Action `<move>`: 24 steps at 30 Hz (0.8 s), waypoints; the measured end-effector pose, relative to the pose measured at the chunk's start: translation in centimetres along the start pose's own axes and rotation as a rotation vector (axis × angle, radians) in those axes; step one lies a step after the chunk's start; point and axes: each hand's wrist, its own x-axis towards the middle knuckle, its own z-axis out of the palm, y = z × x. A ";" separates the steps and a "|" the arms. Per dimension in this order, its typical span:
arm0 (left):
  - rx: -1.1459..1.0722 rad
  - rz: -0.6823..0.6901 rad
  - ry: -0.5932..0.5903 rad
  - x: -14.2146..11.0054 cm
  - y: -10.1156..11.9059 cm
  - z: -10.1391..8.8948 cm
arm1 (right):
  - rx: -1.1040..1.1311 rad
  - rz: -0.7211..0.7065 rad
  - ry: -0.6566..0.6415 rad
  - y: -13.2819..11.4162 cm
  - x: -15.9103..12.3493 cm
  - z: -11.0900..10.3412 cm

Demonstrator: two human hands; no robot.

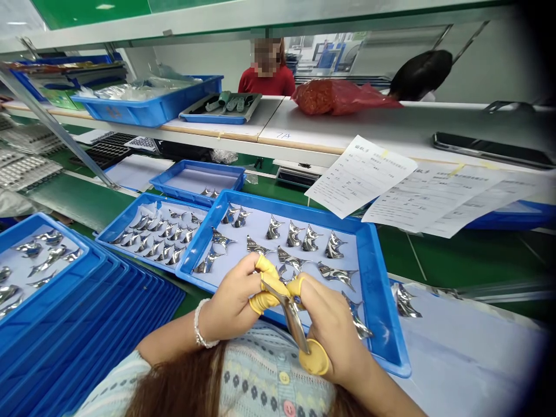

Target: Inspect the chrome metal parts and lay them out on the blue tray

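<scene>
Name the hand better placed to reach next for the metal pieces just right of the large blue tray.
Likely the right hand: it is nearer those metal pieces than the left hand, though both hold a curved part.

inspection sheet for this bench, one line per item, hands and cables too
surface: green bench, white sheet at right
job's things: curved metal piece in the hands; similar shiny pieces in the large blue tray
clutter: stacked blue trays at left; red plastic bag and phone on the shelf, papers at its edge
grippers: left hand at the piece's upper end, right hand at its lower end, both with yellow finger covers
cables: nothing seen
surroundings: person in red top beyond the shelf, another's dark hair further right
</scene>
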 end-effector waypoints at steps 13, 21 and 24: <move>0.105 0.012 0.005 -0.4 0.3 -0.1 | -0.089 0.002 -0.101 -0.4 0.1 -0.3; 0.165 -0.017 -0.021 -0.7 0.2 -0.1 | -0.088 0.035 -0.138 -0.5 0.1 -0.2; 0.195 -0.018 -0.032 -0.6 0.3 -0.1 | -0.089 0.037 -0.154 -0.5 0.0 -0.2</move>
